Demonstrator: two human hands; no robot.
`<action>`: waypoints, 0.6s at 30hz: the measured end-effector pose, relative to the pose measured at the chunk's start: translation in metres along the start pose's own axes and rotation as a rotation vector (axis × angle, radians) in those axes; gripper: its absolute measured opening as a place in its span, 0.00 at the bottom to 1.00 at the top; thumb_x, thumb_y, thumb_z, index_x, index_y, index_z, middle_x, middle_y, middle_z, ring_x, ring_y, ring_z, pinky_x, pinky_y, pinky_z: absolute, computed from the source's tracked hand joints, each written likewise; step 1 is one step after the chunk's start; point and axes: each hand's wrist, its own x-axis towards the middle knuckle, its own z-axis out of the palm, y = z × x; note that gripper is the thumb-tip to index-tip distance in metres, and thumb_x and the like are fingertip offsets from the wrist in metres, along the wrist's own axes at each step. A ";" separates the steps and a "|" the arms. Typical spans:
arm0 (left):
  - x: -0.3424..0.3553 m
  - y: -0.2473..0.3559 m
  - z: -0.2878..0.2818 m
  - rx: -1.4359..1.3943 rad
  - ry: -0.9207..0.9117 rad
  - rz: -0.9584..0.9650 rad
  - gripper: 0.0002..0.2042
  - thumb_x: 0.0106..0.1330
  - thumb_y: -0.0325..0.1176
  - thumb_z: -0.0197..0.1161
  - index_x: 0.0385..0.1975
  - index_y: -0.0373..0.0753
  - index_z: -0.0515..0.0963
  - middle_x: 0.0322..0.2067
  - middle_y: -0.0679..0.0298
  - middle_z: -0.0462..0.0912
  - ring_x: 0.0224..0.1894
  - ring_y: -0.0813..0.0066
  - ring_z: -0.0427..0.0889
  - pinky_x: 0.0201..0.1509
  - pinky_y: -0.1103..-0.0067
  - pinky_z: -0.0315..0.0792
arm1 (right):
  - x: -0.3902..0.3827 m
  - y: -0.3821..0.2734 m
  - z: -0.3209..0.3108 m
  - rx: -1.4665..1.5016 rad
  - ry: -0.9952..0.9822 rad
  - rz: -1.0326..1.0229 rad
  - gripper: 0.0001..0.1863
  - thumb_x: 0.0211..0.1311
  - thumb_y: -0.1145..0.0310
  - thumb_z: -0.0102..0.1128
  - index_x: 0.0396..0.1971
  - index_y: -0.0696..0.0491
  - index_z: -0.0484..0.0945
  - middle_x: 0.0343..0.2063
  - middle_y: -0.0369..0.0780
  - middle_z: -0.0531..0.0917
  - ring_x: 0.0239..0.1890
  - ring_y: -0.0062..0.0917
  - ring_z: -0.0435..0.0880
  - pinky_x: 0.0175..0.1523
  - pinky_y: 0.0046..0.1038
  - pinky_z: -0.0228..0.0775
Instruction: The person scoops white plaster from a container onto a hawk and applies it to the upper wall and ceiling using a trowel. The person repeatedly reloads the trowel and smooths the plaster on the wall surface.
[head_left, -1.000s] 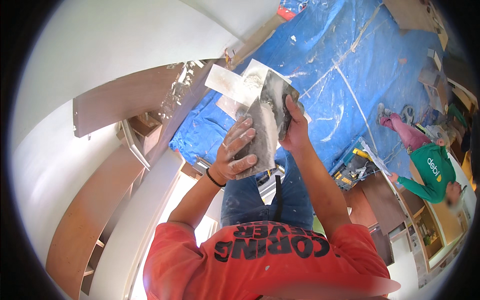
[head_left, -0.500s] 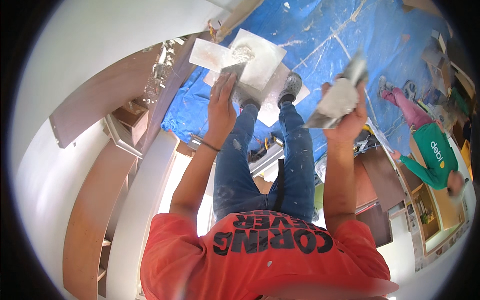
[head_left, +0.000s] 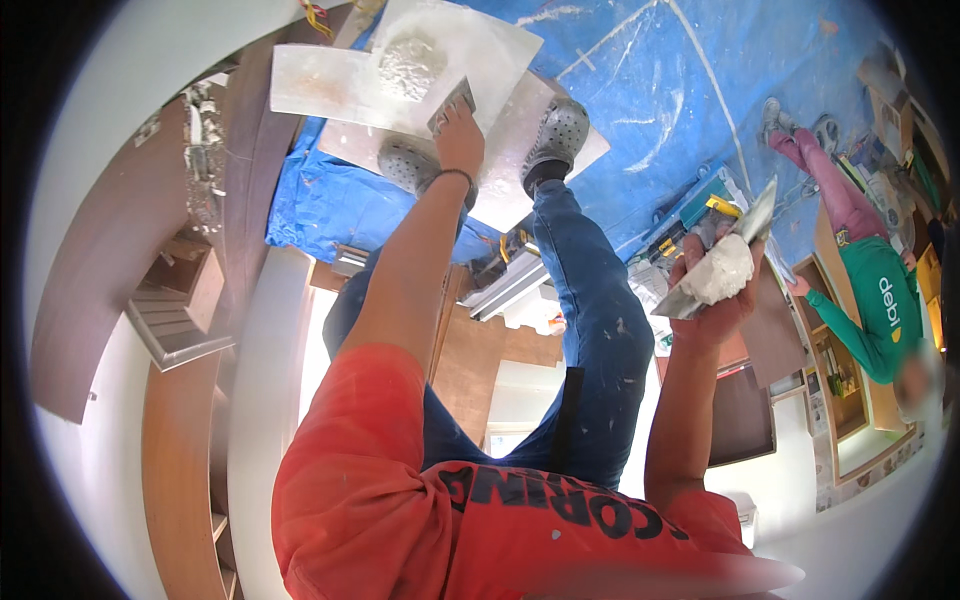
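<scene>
My left hand [head_left: 458, 138] grips a flat grey scraper [head_left: 451, 98] low over white boards [head_left: 490, 38], beside a patch of white compound [head_left: 408, 66]; whether the blade touches the board I cannot tell. My right hand [head_left: 715, 322], held out to the right, is closed on a steel trowel [head_left: 758, 215] carrying a thick white lump of compound [head_left: 720, 270]. My two grey clogs [head_left: 556, 128] are at the edge of the boards, one either side of my left hand.
A blue tarp [head_left: 665, 80] covers the floor. A co-worker in green [head_left: 872, 300] is at the right, near tools [head_left: 700, 225] and wooden pieces [head_left: 890, 130]. Brown cabinets and shelving [head_left: 180, 280] line the left side, beside a white wall.
My hands, together a second ago, have separated. My left hand has moved forward to the boards with the scraper; my right has moved out to the right with the loaded trowel.
</scene>
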 end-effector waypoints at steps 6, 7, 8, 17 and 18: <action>-0.024 0.047 0.043 0.208 0.029 0.083 0.28 0.71 0.32 0.51 0.71 0.33 0.61 0.65 0.44 0.70 0.63 0.43 0.74 0.63 0.52 0.70 | 0.010 -0.002 -0.037 -0.135 0.004 -0.066 0.29 0.79 0.44 0.39 0.59 0.54 0.71 0.47 0.36 0.81 0.41 0.33 0.82 0.29 0.35 0.81; -0.037 0.045 0.045 0.131 -0.048 0.081 0.28 0.70 0.32 0.51 0.71 0.34 0.61 0.64 0.45 0.71 0.63 0.44 0.75 0.63 0.52 0.71 | 0.007 -0.003 -0.033 -0.154 0.024 -0.093 0.29 0.79 0.44 0.39 0.59 0.54 0.71 0.48 0.36 0.81 0.42 0.34 0.84 0.30 0.36 0.82; -0.048 0.040 0.041 0.057 -0.123 0.075 0.28 0.70 0.33 0.51 0.71 0.35 0.62 0.64 0.46 0.72 0.63 0.45 0.75 0.62 0.52 0.72 | 0.004 -0.004 -0.028 -0.129 0.024 -0.077 0.28 0.79 0.45 0.39 0.60 0.54 0.71 0.49 0.37 0.81 0.44 0.34 0.84 0.33 0.37 0.83; -0.121 0.012 -0.274 -0.948 0.100 0.026 0.21 0.70 0.22 0.51 0.63 0.29 0.71 0.58 0.41 0.74 0.58 0.44 0.75 0.62 0.64 0.71 | -0.073 -0.033 0.125 0.156 -0.207 -0.081 0.26 0.78 0.51 0.48 0.62 0.57 0.73 0.53 0.43 0.83 0.53 0.34 0.84 0.59 0.38 0.75; -0.140 -0.003 -0.318 -1.034 0.117 0.082 0.19 0.71 0.20 0.50 0.61 0.28 0.73 0.57 0.41 0.74 0.57 0.43 0.75 0.62 0.64 0.70 | -0.089 -0.039 0.147 0.170 -0.236 -0.097 0.26 0.78 0.52 0.47 0.63 0.56 0.72 0.54 0.43 0.82 0.54 0.34 0.83 0.60 0.39 0.75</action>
